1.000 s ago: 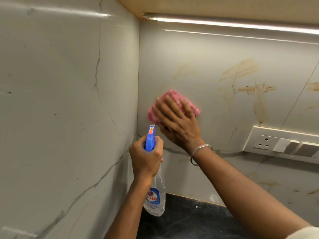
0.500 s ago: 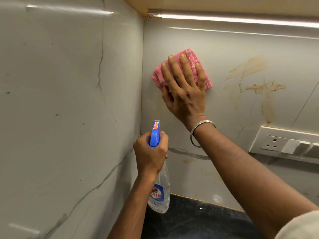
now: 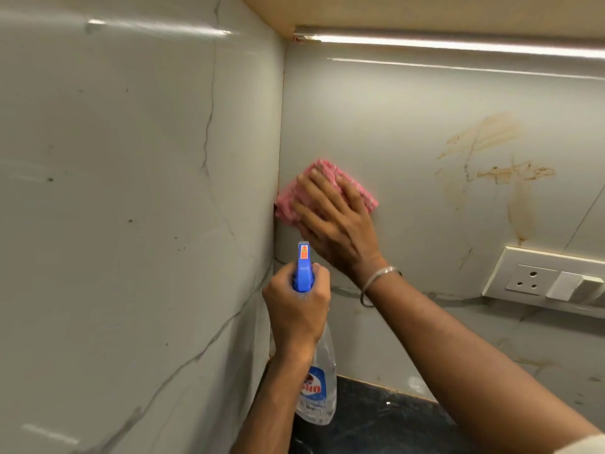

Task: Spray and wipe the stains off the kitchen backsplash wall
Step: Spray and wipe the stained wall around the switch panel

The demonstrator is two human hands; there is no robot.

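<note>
My right hand (image 3: 337,224) presses a folded pink cloth (image 3: 288,204) flat against the grey backsplash wall (image 3: 393,126), right beside the inner corner. Its fingers lie straight over the cloth. My left hand (image 3: 296,311) grips a clear spray bottle (image 3: 319,394) with a blue trigger head (image 3: 303,267), held upright below the cloth and pointing at the wall. Brown smeared stains (image 3: 510,172) streak the wall to the right of the cloth, with a drip running down toward the socket.
A white socket and switch plate (image 3: 537,283) sits on the wall at the right. The side wall (image 3: 131,191) carries small dark specks. A dark countertop (image 3: 376,417) lies below. A light strip (image 3: 458,45) runs under the wooden cabinet above.
My right hand swept the cloth up the wall, then back down and left toward the corner. The left hand kept the bottle nearly still.
</note>
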